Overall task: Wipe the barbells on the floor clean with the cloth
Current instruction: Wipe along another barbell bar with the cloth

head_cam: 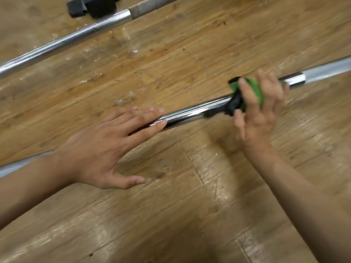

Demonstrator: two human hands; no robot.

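A chrome barbell (193, 111) lies on the wooden floor (171, 205), running on a slant from the lower left edge of the view up to the right edge. The left hand (106, 147) lies on top of this bar near its middle, fingers straight and close together along the shaft and thumb spread out to the side nearest the person, gripping nothing. Further up the same bar, the right hand (260, 109) wraps a green cloth (254, 88) round the shaft, its fingers and thumb curled over the cloth; the hand is slightly blurred. The cloth's lower end, towards the left hand, looks dark and bunched against the metal. Beyond this bar, well apart from it and lying roughly parallel, is a second barbell (62, 41). Wet patches (133, 52) glisten on the boards between the two. Black blocks (83, 6) sit just beyond the second barbell.
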